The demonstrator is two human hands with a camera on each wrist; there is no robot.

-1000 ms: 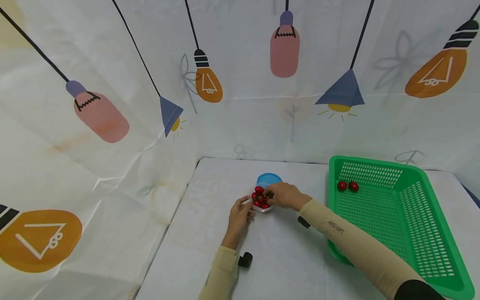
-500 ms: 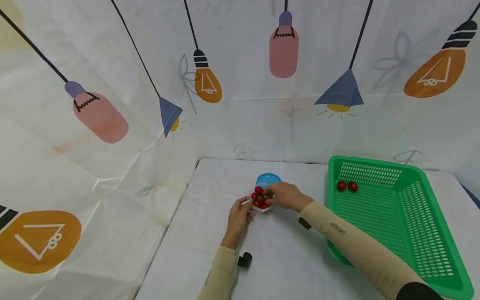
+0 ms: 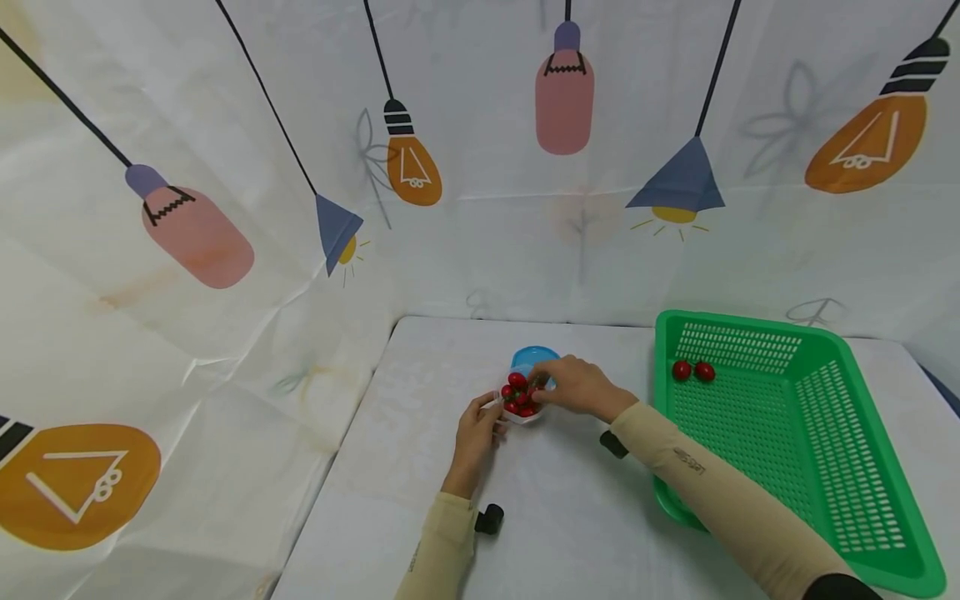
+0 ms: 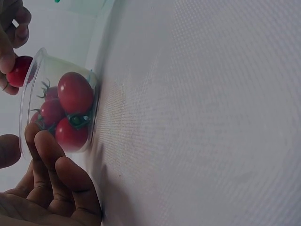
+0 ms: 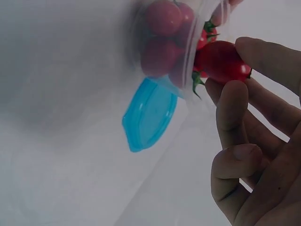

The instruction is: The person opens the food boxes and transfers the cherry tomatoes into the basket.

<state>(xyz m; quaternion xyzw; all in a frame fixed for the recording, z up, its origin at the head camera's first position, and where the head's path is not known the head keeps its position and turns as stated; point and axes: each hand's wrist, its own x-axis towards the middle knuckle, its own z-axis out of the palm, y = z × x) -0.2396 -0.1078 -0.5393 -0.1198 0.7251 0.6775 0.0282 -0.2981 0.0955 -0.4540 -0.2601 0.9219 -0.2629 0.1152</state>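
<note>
A clear plastic cup (image 4: 66, 66) full of red cherry tomatoes (image 4: 75, 93) stands on the white table. My left hand (image 3: 475, 437) holds the cup at its near left side, thumb by the rim and fingers along the wall. Over the mouth of the cup, my right hand (image 3: 577, 387) pinches one cherry tomato (image 5: 223, 62) between thumb and fingers. That tomato sits at the rim, above the others, and green stems show beside it. Just behind the cup lies a blue lid (image 5: 150, 115), partly covered by the right hand in the head view.
A large green plastic basket (image 3: 885, 450) stands on the right of the table, with two cherry tomatoes (image 3: 693, 372) at its far left corner. The right forearm passes over the basket's near left edge. A lamp-printed white sheet (image 3: 480, 250) hangs behind and to the left.
My right hand has risen slightly and shifted a little to the right at the cup's mouth. The left hand and cup look unmoved.
</note>
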